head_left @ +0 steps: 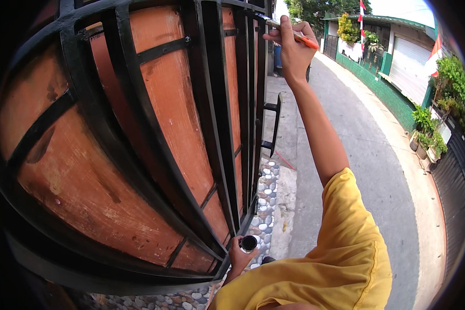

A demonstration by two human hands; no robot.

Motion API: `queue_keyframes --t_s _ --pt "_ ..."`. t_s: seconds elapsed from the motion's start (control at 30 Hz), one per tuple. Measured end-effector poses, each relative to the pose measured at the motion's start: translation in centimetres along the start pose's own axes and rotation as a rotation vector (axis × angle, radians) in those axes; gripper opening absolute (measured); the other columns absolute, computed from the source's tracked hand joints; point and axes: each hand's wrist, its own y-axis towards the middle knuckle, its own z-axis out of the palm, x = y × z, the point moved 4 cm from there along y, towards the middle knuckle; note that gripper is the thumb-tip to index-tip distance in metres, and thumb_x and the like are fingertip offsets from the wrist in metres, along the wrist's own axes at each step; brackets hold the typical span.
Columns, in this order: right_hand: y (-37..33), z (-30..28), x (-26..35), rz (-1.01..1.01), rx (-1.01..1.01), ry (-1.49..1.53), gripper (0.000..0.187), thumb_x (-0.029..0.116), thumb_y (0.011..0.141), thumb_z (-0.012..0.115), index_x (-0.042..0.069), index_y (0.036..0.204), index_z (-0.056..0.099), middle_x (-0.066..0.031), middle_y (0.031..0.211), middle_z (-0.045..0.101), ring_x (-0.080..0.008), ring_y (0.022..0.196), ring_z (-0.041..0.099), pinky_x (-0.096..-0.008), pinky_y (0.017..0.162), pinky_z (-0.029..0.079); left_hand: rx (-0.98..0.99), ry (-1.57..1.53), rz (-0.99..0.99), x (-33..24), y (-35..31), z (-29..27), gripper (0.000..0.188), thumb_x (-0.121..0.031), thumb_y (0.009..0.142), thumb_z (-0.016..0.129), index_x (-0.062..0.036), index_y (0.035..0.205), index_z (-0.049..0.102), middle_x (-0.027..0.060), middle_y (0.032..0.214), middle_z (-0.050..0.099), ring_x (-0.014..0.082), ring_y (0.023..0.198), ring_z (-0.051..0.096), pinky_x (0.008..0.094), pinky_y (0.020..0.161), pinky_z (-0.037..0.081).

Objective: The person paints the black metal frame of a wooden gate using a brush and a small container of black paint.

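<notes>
My right hand (293,50) is raised high and closed around a paintbrush (306,40) with an orange-tipped handle. The brush's dark bristles meet the upper black bars of a metal gate (212,103), though I cannot tell exactly which bar they touch. Orange-brown panels (163,88) with streaks and dark smudges fill the spaces behind the bars. Low down beside the gate, my left hand (238,257) grips a small can (249,243) whose inside looks black, like dark paint. A black pull handle (278,124) juts from the gate's right edge.
A strip of rounded pebbles (266,199) runs along the foot of the gate. Beyond it lies a grey concrete road (356,129). Across the road are a green wall (398,106), a white roller shutter (409,64) and potted plants (429,137). A blue barrel-like object (277,56) stands behind the gate.
</notes>
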Motion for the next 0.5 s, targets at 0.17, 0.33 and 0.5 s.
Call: queue_keyframes --t_s 0.17,0.33,0.5 --pt "0.0 1.3 0.2 -0.151 0.018 -0.033 0.034 0.021 0.094 0.07 0.003 0.073 0.05 -0.0145 0.067 0.068 -0.0189 0.06 0.071 -0.0268 0.053 0.057 0.023 0.0 0.012 -0.3 -0.2 0.4 0.065 -0.023 0.056 0.091 -0.004 0.106 0.054 0.0145 0.098 0.062 0.0328 0.091 0.064 0.0407 0.08 0.051" --pt "0.1 2.5 -0.8 -0.127 -0.096 0.07 0.035 0.02 0.094 0.069 0.003 0.072 0.049 -0.0127 0.064 0.066 -0.0168 0.058 0.069 -0.0287 0.051 0.059 -0.001 -0.024 -0.013 0.0 -0.7 0.2 0.064 -0.023 0.058 0.09 -0.0036 0.107 0.054 0.0149 0.099 0.062 0.0322 0.092 0.064 0.0404 0.08 0.051" --pt "-0.6 4.1 0.0 -0.147 -0.094 0.133 0.035 0.019 0.095 0.068 0.003 0.072 0.048 -0.0119 0.061 0.065 -0.0169 0.058 0.07 -0.0284 0.05 0.058 -0.015 -0.042 -0.008 0.3 -0.8 -0.2 0.063 -0.021 0.058 0.09 -0.0031 0.106 0.054 0.0152 0.098 0.061 0.0323 0.091 0.063 0.0402 0.08 0.051"
